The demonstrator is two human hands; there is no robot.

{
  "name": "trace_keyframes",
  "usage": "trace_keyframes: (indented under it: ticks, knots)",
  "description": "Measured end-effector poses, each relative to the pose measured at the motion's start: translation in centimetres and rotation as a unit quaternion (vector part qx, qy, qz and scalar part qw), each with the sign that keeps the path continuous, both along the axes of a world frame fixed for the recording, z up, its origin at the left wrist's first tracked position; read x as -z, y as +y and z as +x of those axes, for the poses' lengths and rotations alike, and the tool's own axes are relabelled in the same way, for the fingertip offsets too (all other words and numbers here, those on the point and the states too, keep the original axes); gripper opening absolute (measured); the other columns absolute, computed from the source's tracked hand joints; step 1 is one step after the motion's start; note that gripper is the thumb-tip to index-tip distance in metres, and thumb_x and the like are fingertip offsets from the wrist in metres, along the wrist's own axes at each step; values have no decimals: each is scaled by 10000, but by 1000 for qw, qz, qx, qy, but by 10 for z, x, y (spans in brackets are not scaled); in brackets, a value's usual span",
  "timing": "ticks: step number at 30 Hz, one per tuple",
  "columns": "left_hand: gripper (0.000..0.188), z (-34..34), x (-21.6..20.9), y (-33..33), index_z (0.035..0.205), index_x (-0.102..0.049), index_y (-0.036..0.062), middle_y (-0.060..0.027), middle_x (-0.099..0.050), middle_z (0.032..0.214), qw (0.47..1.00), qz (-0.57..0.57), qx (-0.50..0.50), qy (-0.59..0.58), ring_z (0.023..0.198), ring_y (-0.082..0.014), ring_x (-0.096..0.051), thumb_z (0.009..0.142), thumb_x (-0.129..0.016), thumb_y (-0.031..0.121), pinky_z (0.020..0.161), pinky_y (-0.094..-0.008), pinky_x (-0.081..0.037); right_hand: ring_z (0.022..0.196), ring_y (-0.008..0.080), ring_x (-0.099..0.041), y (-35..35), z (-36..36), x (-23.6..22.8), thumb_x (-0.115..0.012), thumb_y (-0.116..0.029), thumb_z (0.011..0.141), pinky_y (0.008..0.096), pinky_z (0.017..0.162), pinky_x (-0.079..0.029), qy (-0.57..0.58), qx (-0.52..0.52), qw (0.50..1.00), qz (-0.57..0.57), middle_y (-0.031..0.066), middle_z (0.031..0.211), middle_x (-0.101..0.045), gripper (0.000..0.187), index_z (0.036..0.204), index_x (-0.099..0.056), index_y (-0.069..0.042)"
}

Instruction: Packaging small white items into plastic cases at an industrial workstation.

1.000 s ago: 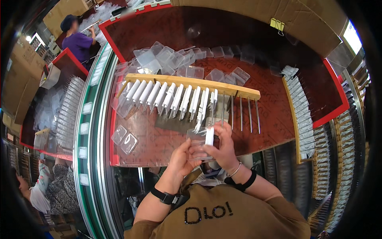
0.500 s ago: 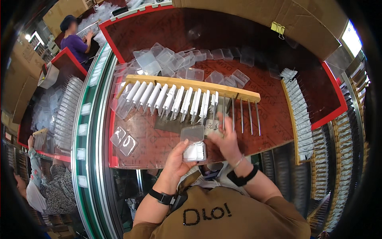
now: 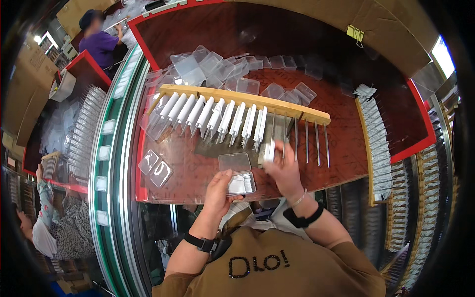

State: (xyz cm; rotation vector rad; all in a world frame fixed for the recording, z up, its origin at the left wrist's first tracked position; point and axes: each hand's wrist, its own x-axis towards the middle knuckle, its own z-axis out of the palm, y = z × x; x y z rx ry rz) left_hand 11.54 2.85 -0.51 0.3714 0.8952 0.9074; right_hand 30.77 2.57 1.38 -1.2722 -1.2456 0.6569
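My left hand (image 3: 217,193) grips a clear hinged plastic box (image 3: 254,185) over the bench's near edge. Its lid (image 3: 234,162) is swung up and thin white pieces lie inside. To the right, my right hand (image 3: 288,177) pinches a small white bundle (image 3: 269,150) just below the rods; it is partly blurred, so its kind is unclear. Beyond both hands lies a wooden rack bar (image 3: 247,103) with metal rods pointing toward me. White bundles (image 3: 215,115) sit on the left and middle rods, while several rods (image 3: 307,143) at the right are bare.
Clear boxes (image 3: 210,63) are heaped behind the rack. Two more clear cases (image 3: 156,167) lie left. A green conveyor (image 3: 106,168) carrying white-filled boxes runs along the left. Another loaded rack (image 3: 374,148) stands right. Two people work beyond the conveyor, one in a purple top (image 3: 100,49).
The right hand, blurred and open-looking near the rods before, now pinches a white bundle. The rightmost loaded rod has become bare. The left hand still holds the box, its lid tilted further back.
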Motion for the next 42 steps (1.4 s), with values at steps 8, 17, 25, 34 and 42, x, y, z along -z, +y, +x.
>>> trace_keyframes:
  ticks: [8,17,25,34,42]
  knots:
    - [528,9,3,-9,1020,-582,20,-111,-654,867,995,78,2,65,596,-192,-612,1007,-351,494,452,-301,-473,1053,280,-514,-30,-28,-22,-820,-263,667,398,953,-410,-328,-156,932,-3,112,1081,-507,545,1150,-636,-89]
    - [827,-35,-10,-5,1038,-589,-32,-129,-663,863,999,5,-25,32,682,-223,-650,928,-231,705,556,-335,-531,1145,341,-513,-16,-59,-16,-769,-346,761,443,996,-406,82,-221,967,-91,160,1214,-521,711,1296,-445,-8]
    - [705,-86,-10,-38,1313,-454,-19,-154,-603,1138,997,25,0,-80,1119,-265,-577,921,-461,566,935,-425,-486,940,341,-596,-21,-88,-19,-717,-111,768,422,834,-493,-263,-305,911,91,131,1015,-598,351,1084,-590,-23]
    - [293,-107,-38,-57,1149,-512,21,-52,-590,1029,973,210,-69,68,913,-119,-614,880,-627,3,822,-255,-529,938,321,-607,-27,-114,-31,-720,-141,774,402,803,-502,-336,-249,902,106,125,1042,-598,405,1138,-577,-34]
    - [285,-114,-24,-60,1087,-515,42,-50,-566,1077,956,253,-22,146,945,-108,-582,848,-659,-16,807,-259,-508,953,298,-600,-31,-113,-32,-717,-154,780,369,825,-498,-321,-290,899,72,122,1049,-584,411,1145,-568,-37]
